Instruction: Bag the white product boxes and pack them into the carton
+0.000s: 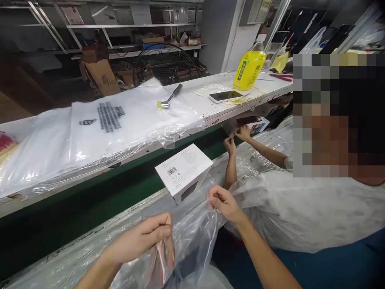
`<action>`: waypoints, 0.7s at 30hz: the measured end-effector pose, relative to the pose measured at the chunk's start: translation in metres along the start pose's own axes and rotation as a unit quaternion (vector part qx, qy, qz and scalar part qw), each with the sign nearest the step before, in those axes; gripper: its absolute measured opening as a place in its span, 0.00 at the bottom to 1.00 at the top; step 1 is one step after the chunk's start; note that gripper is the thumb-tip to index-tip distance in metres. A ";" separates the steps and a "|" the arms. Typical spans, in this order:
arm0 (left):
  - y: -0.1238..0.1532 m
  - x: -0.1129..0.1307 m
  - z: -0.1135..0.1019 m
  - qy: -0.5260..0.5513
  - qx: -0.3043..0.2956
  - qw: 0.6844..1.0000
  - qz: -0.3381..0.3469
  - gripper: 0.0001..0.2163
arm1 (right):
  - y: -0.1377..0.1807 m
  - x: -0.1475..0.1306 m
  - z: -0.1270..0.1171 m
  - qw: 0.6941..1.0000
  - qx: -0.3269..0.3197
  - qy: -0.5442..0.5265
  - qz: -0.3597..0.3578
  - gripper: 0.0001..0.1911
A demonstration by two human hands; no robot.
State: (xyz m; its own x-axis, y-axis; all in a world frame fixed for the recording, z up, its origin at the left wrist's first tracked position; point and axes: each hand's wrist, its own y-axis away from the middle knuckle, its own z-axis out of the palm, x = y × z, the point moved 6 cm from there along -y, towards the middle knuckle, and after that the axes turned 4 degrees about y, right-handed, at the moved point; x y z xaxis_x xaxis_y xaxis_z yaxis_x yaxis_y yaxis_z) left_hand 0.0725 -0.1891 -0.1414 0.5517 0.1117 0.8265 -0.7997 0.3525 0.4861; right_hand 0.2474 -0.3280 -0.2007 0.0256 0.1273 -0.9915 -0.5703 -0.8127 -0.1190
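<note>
Clear, crinkled plastic bag [192, 237] stretches between a worker's two hands at the near edge of the tabletop [75, 249]: the left hand [144, 237] and right hand [224, 204] each have fingers pinched shut on its rim, apparently holding the mouth open. Just beyond, a white cardboard box [184, 170] with a barcode sits tilted beside the green conveyor belt [90, 204]. A dark object inside the bag is hard to make out. A co-worker's hands [237, 138] work farther along; their item is partly hidden.

— How many hands are there?
— Four. My left hand [144, 237], my right hand [224, 204], and two of the other person's.
— How many white boxes?
— Two. One hammer [169, 98], one phone [225, 96], one yellow bottle [249, 68].
</note>
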 end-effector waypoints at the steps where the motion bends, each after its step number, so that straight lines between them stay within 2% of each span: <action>1: 0.001 -0.003 0.000 -0.004 -0.030 0.999 -0.029 0.17 | 0.000 -0.005 -0.005 0.998 -0.021 0.055 0.012 0.20; 4: 0.013 -0.008 -0.006 -0.096 -0.107 0.984 -0.104 0.18 | 0.004 -0.019 -0.020 0.982 -0.073 0.170 0.027 0.19; 5: 0.017 -0.007 -0.008 -0.128 -0.125 0.978 -0.106 0.16 | 0.008 -0.020 -0.024 0.982 -0.079 0.172 0.028 0.20; 7: 0.017 -0.001 -0.013 -0.129 -0.132 0.982 -0.043 0.13 | 0.020 -0.016 -0.032 0.992 -0.067 0.101 0.037 0.24; 9: 0.009 0.006 -0.022 -0.012 -0.093 0.991 0.098 0.15 | 0.033 -0.001 -0.040 0.995 -0.038 -0.032 0.089 0.30; 11: -0.001 0.004 -0.035 0.154 -0.040 0.955 0.249 0.14 | 0.044 0.016 -0.044 0.980 -0.033 -0.120 0.157 0.39; 12: -0.007 -0.003 -0.040 0.217 -0.026 0.934 0.282 0.12 | 0.046 0.020 -0.048 0.976 -0.024 -0.128 0.174 0.42; 13: -0.016 -0.014 -0.041 0.252 -0.020 0.926 0.280 0.10 | 0.044 0.021 -0.055 0.979 0.004 -0.115 0.171 0.41; 15: -0.035 -0.040 -0.041 0.248 0.013 0.946 0.208 0.10 | 0.031 0.011 -0.079 0.984 0.120 -0.063 0.112 0.34; 17: -0.050 -0.063 -0.041 0.202 0.058 0.968 0.133 0.20 | 0.012 -0.007 -0.103 0.968 0.248 0.003 0.032 0.27; 19: -0.063 -0.076 -0.045 0.181 0.120 0.967 0.130 0.28 | -0.019 -0.021 -0.112 0.955 0.281 0.092 -0.013 0.20; 21: -0.073 -0.080 -0.053 0.182 0.212 0.942 0.185 0.30 | -0.059 -0.026 -0.110 0.952 0.252 0.172 -0.023 0.16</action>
State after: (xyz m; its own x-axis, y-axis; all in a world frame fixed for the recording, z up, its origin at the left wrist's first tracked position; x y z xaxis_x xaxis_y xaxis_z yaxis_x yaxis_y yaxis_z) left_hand 0.0993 -0.1746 -0.2581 0.1996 0.4929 0.8469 -0.9331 -0.1681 0.3178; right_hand 0.3712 -0.3460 -0.1734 0.2789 -0.1080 -0.9542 -0.8809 -0.4245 -0.2094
